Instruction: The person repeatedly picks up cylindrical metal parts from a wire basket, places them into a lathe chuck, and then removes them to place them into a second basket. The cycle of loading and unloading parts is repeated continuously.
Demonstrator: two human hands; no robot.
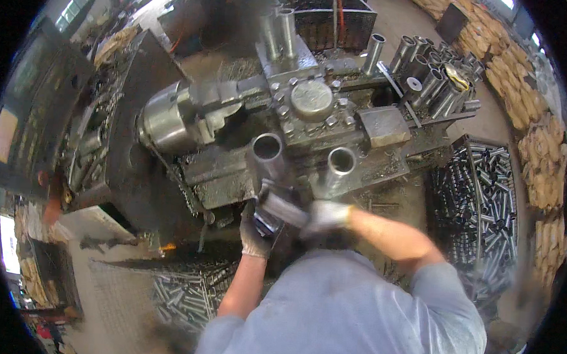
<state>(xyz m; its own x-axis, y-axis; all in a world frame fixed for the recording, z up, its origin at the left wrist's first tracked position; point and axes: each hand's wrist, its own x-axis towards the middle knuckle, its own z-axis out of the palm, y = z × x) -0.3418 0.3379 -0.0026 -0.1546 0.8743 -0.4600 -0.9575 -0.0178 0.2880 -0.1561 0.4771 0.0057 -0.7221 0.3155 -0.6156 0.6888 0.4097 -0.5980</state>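
Note:
In front of my body, a short metal tube (283, 207) lies aslant between my hands. My right hand (327, 216), in a pale glove, is closed at the tube's right end; motion blurs its fingers. Gloved too, my left hand (254, 231) is closed around a dark, shiny metal piece (267, 222) just under the tube's left end. Whether that piece is a second tube I cannot tell. Just beyond my hands, one wide tube (267, 156) stands upright, and another upright tube (341, 167) is to its right on the lathe's ledge.
The lathe's chuck (169, 118) is at left, beside a bolted tool post (312, 100). Many tubes (433, 82) stand on the far right. A crate of small metal parts (494, 205) is at right; more parts (186, 299) lie lower left. Stacked sacks (537, 156) line the right side.

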